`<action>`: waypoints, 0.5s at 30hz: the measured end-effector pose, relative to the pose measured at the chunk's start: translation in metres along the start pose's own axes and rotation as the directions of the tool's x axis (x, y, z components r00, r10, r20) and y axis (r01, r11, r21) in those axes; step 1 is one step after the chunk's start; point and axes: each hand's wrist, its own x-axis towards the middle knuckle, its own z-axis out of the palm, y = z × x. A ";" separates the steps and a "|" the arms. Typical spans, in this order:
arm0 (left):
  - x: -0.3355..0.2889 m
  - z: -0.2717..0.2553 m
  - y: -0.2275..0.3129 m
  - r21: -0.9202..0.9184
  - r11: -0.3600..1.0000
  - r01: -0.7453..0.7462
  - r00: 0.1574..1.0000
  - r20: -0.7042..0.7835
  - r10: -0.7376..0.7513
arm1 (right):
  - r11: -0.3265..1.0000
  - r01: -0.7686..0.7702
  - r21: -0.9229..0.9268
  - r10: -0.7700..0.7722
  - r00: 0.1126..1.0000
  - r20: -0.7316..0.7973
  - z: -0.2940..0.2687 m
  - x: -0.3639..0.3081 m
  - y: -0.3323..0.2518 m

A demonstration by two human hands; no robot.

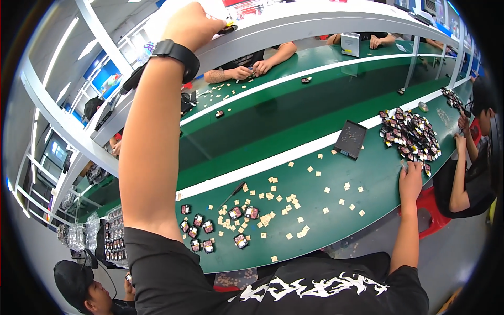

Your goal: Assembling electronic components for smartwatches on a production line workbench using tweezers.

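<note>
All positions are taken from the black tray (350, 140), which lies on the green bench (328, 233) against the white rail (294, 157) and holds small pale specks.

Left hand (195, 23): raised to the grey shelf (315, 20), higher than the tray and well to its left. Fingertips appear to be pinching a small black-and-yellow piece (229, 27); its finer detail is too small to read.

Right hand (410, 181): to the right of the tray and nearer the wearer, fingers curled, just beside the near edge of a heap of black modules (412, 134). Whether the fingers grip anything cannot be told.

The heap sits right of the tray, apart from it, its units overlapping. Left of the tray, on the wearer's side, pale square chips (270, 196) lie scattered, a few reaching close to the tray. Farther left, about ten loose modules (208, 226) stand among and beside the chips, with a screwdriver (239, 188) near them.

Beyond the tray, to its left, a co-worker's hands (253, 70) meet over small parts. Well right of the tray, another co-worker (460, 202) sits with both hands raised.
</note>
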 end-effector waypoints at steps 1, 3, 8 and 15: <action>0.000 0.002 0.002 0.213 0.974 -0.071 0.989 -0.110 0.096 | 1.000 -0.002 -0.005 0.002 1.000 -0.008 -0.003 0.000 -0.001; -0.009 0.007 0.003 0.320 0.947 -0.039 0.981 -0.170 0.098 | 1.000 -0.018 -0.007 0.018 1.000 0.002 -0.003 -0.001 -0.003; -0.077 -0.003 0.025 0.283 0.958 -0.048 0.877 -0.447 0.176 | 1.000 0.012 0.027 -0.012 1.000 0.014 -0.003 0.005 -0.009; -0.335 0.103 0.110 -0.582 0.800 -0.147 0.951 0.140 0.276 | 0.989 0.035 -0.141 -0.035 0.999 -0.001 0.011 0.034 0.040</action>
